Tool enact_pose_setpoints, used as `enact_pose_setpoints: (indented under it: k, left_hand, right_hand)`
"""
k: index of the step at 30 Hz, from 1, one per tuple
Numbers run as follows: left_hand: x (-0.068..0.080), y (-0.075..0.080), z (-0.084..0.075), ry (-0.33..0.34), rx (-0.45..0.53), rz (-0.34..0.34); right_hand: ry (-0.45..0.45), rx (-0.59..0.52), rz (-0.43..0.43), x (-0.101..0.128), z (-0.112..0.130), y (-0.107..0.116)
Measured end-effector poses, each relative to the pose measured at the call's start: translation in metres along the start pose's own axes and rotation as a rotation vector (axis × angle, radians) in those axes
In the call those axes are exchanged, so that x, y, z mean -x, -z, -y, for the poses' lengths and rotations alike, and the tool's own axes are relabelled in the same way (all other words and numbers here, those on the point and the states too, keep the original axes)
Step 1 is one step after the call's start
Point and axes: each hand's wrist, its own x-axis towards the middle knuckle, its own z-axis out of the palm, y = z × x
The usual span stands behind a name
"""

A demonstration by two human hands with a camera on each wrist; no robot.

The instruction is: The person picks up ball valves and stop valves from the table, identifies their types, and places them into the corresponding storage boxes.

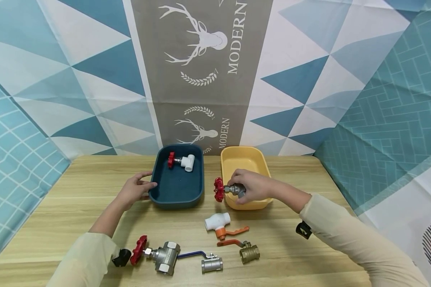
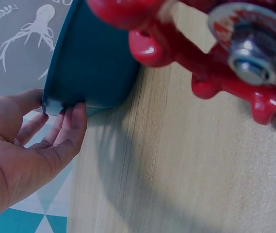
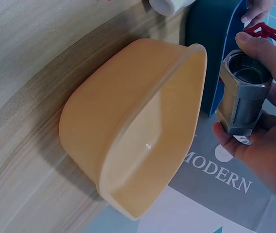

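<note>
We note the right hand [image 1: 253, 186] gripping a metal valve [image 1: 231, 190] over the yellow tray [image 1: 230, 159]; left hand [image 1: 136, 190], fingers relaxed, touches the blue tray [image 1: 176, 195].

Bare table [image 1: 75, 187] lies open at left; four valves [image 1: 215, 247] crowd the near edge.

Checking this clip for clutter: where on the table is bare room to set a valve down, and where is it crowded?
The yellow tray shows nothing inside. Bare wood lies left of the blue tray, beyond the left hand, and right of the yellow tray. The blue tray holds one white valve, leaving its near half free. The front edge is crowded with four valves. The right hand grips a grey valve.
</note>
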Motion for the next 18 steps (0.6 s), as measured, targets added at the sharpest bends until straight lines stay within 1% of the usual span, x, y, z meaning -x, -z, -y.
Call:
enact_pose_setpoints:
  k: [6,13,18]
  left_hand:
    - [0.001,0.000,0.000,-0.003,0.006,0.002]
    - [0.000,0.000,0.000,-0.006,0.009,0.002]
    - [0.000,0.000,0.001,-0.010,0.008,0.001]
  right_hand:
    - [-0.009,-0.004,0.006,-0.004,0.000,-0.002]
    - [0.023,-0.005,-0.009,-0.010,0.002,0.001]
    - [0.024,-0.011,0.001,-0.015,0.002,0.001]
